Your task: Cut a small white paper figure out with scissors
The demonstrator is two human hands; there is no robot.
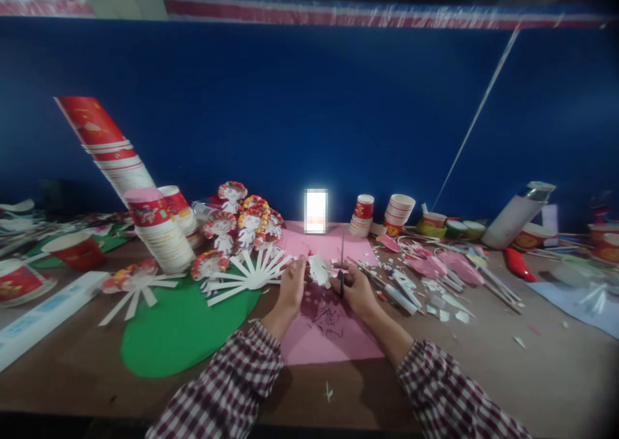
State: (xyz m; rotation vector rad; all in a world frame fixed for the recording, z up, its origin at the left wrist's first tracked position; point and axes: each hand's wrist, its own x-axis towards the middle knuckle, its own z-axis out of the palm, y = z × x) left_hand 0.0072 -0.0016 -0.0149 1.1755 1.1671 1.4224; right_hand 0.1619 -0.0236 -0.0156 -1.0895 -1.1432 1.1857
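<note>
My left hand (291, 289) holds a small white paper piece (320, 271) by its left edge, above a pink sheet (333, 345). Close by on the right, my right hand (360, 292) is closed around the dark handles of a pair of scissors (342, 276), whose thin blades point up and away from me beside the paper. Whether the blades touch the paper I cannot tell. Dark scraps or marks lie on the pink sheet below my hands. Left of my left hand rests a white paper cup cut into fanned strips (254, 274).
Doll-like paper figures (221, 229) stand behind the cut cup, near tall stacked paper cups (162, 236). A green sheet (178, 336) lies at left. Paper scraps, pens and pink cutouts (461, 268) litter the right, with a thermos-like bottle (515, 216). A bright, pixelated phone-shaped screen (316, 211) stands ahead.
</note>
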